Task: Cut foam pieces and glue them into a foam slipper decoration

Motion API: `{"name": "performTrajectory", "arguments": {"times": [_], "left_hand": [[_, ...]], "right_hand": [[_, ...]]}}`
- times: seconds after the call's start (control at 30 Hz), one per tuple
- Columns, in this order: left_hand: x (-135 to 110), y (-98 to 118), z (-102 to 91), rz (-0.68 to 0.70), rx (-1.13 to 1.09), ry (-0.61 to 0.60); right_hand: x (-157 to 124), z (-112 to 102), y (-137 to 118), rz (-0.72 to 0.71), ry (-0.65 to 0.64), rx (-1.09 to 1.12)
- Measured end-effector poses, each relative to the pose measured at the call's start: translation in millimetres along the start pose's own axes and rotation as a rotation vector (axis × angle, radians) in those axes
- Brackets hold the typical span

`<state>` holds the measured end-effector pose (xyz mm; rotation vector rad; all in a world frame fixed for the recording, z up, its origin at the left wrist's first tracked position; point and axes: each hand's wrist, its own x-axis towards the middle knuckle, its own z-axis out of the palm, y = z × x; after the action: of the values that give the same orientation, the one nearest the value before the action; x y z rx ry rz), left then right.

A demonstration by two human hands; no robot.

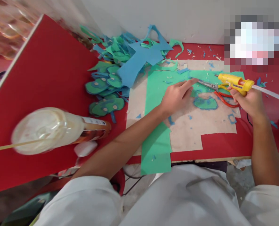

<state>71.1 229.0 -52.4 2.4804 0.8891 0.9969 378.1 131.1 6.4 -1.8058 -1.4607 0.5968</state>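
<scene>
My right hand [249, 100] is wrapped round a yellow glue gun [234, 83] with a clear glue stick poking out the back; its nozzle points left. My left hand [178, 94] rests on the green foam sheet [158, 91], index finger stretched toward the nozzle, other fingers loosely curled, holding nothing. Just below both hands lies a green foam cut-out with a blue border [205, 103]. Red-handled scissors [220, 94] lie under the glue gun.
A stack of finished green-and-blue cut-outs [105, 94] and a heap of blue and green foam scraps [134, 51] lie at the left on the red table [47, 78]. A blurred bottle [56, 128] is near the camera. A brown board [195, 131] covers the work area.
</scene>
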Motion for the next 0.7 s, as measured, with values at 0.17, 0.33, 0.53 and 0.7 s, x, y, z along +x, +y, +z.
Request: {"name": "performTrajectory", "arguments": {"times": [0.17,0.33,0.53,0.7], "left_hand": [[2,-3,0.8,-0.033,0.002,0.002],[2,-6,1.3,0.048,0.094,-0.031],[1,-4,2.1,0.097,0.164,-0.042],[4,-7,4.2,0.022,0.119,-0.026]], "right_hand": [[0,8,-8,-0.177,0.008,-0.257],[0,-2,-13,-0.242,0.040,-0.465],[-19,-55,6,-0.169,-0.016,-0.600],[-42,-95,33,0.066,0.002,-0.670]]}}
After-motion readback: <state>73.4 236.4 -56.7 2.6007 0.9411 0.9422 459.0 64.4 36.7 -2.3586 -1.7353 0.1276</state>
